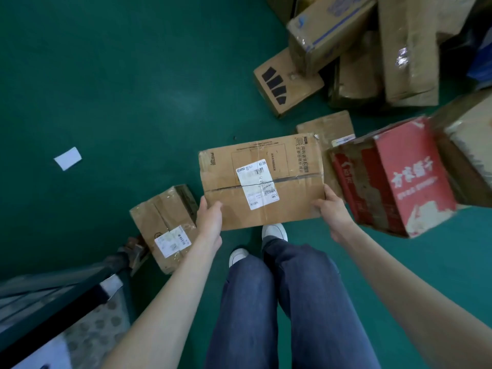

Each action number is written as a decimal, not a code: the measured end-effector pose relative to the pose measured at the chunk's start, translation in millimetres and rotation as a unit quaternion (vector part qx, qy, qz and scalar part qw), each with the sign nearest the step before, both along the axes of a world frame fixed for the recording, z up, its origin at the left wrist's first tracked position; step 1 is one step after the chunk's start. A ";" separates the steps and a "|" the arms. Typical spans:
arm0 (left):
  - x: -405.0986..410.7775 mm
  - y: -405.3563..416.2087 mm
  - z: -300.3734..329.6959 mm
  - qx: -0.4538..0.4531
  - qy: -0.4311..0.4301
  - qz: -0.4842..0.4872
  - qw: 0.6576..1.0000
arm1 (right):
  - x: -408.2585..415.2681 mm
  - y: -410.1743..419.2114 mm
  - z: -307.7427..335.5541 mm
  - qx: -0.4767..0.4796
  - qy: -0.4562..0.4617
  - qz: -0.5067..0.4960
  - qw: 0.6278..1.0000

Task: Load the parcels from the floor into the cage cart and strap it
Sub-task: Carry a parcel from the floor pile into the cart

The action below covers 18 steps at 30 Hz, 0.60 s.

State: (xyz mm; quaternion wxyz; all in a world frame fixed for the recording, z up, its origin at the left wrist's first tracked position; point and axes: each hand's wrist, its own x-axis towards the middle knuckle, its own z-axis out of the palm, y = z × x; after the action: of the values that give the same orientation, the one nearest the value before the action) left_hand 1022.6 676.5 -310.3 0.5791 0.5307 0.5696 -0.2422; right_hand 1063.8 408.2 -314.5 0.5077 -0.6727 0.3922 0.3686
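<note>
Smooth green floor [106, 89], evenly painted, filling most of the view. Soft, diffuse light from above, with a faint pale sheen on the floor [170, 102] up and to the right of the white slip. One small white paper slip [68, 157] lying flat on the green, well apart from everything else. A few dark specks [234, 137] scattered to the right of the slip. Dull shadow toward the far upper right, well away from the slip. No wall, window or furniture to be made out.
</note>
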 end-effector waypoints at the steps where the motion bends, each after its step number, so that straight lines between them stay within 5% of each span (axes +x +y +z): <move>1: -5.8 -1.4 22.6 -0.007 -0.006 -0.001 1.000 | -1.4 0.3 28.6 -0.008 -0.007 0.000 1.000; 10: -68.7 -3.0 289.3 0.000 -0.036 -0.011 0.999 | -58.4 13.8 308.7 -0.164 -0.119 0.018 0.979; 18: -155.2 37.2 377.7 0.036 -0.081 -0.013 0.996 | -124.2 36.8 401.3 -0.153 -0.157 0.084 0.972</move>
State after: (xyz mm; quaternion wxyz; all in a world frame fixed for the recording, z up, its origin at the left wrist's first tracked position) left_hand 867.5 713.7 67.3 0.6006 0.5764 0.5223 -0.1849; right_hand 939.6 445.0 86.8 0.4210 -0.8224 0.3014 0.2356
